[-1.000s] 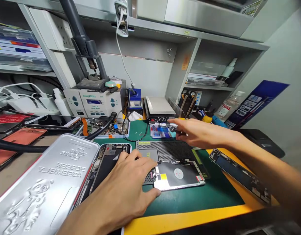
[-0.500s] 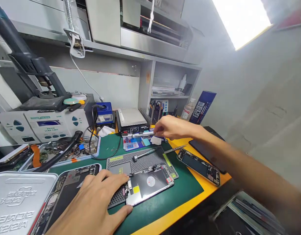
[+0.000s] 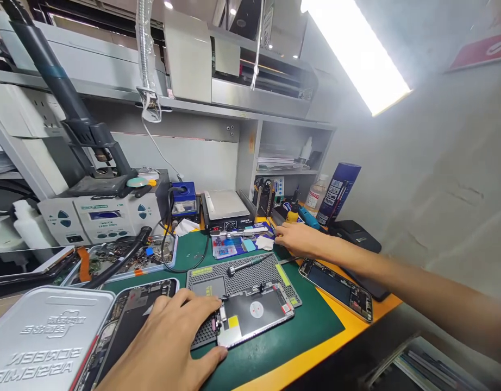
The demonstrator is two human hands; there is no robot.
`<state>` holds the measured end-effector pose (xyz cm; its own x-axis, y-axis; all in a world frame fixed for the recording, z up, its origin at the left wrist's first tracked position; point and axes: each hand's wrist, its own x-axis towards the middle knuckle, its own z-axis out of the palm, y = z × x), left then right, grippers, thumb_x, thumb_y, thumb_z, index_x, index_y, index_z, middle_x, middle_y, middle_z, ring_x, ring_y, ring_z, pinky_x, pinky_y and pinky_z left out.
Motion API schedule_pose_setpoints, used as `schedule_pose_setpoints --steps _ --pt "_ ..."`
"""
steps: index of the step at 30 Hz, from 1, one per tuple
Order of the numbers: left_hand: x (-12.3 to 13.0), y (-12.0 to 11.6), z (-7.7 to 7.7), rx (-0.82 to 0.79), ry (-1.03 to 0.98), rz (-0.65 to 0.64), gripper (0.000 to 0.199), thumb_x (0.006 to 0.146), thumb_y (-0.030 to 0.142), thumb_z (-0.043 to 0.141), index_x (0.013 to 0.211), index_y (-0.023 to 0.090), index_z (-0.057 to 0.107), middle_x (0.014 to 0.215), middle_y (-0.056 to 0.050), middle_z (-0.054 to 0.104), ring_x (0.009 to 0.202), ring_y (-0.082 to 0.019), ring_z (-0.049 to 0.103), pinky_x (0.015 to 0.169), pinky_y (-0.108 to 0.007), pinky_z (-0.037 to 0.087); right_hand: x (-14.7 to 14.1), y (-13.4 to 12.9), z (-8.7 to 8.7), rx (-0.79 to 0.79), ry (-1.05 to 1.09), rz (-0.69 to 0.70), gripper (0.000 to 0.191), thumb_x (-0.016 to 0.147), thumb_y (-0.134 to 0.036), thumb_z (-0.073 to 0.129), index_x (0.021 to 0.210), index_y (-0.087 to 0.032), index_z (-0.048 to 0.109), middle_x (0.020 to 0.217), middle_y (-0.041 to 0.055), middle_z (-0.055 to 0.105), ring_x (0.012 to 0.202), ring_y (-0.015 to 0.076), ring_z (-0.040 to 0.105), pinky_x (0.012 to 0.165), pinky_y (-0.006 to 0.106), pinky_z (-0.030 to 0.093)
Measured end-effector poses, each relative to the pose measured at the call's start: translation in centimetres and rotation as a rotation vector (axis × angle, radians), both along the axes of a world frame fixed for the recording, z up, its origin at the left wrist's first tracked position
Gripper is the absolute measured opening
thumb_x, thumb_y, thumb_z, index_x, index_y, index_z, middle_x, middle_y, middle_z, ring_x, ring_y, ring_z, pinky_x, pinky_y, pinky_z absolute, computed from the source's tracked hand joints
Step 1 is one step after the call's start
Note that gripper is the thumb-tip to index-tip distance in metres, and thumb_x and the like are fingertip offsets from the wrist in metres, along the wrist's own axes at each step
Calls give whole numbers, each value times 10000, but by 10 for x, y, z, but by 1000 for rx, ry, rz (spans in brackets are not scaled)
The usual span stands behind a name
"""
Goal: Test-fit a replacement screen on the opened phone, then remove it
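Note:
My left hand (image 3: 173, 331) grips the left end of a phone screen assembly (image 3: 267, 312), thumb at the near edge and fingers at the far edge. The screen lies back side up, partly over a grey perforated mat (image 3: 238, 279), with a round white sticker and a yellow square on it. A screwdriver (image 3: 250, 264) rests on the mat. Beyond it, my right hand (image 3: 297, 238) reaches down beside a white paper scrap (image 3: 264, 243), its fingers curled together; what they hold, if anything, is hidden. Left of that hand lies a silver pen-like tool (image 3: 246, 232).
An opened phone body (image 3: 336, 288) lies at the right on the yellow tabletop. Left are another opened phone (image 3: 132, 309), a metal tin lid (image 3: 50, 331), a tray of parts (image 3: 112, 263) and a soldering station (image 3: 99, 217). A flat heating plate (image 3: 226, 206) stands behind.
My right hand has moved off the silver tool to the right, past the paper scrap. My left hand stays on the screen. The view has tilted up and shifted left.

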<state>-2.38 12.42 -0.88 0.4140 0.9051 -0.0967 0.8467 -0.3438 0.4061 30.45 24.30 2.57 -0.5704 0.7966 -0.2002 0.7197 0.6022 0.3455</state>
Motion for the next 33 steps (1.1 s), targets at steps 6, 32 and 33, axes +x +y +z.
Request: schedule_pose_setpoints --steps 6,32,33 --pt "0 -1 2 6 -3 -7 497 826 420 636 1303 297 696 1237 -113 669 1108 -355 553 1012 -559 423 25 8 -11 28 1 135 310 1007 -336 661 1274 -181 644 1311 101 652 1121 260 667 946 484 576" --pt "-1 -13 20 44 -149 -42 387 826 360 689 1186 227 737 1128 -99 740 1068 -351 573 989 -574 428 -72 51 -5 -128 645 -28 316 1004 -351 666 1266 -175 643 1268 95 666 1057 243 684 895 453 595" --pt "-1 -13 20 52 -147 -47 389 827 359 691 1188 222 735 1116 -101 741 1051 -345 574 980 -567 433 -70 46 -2 -115 740 -33 312 1003 -351 668 1257 -173 646 1254 92 670 1045 240 687 886 448 597"
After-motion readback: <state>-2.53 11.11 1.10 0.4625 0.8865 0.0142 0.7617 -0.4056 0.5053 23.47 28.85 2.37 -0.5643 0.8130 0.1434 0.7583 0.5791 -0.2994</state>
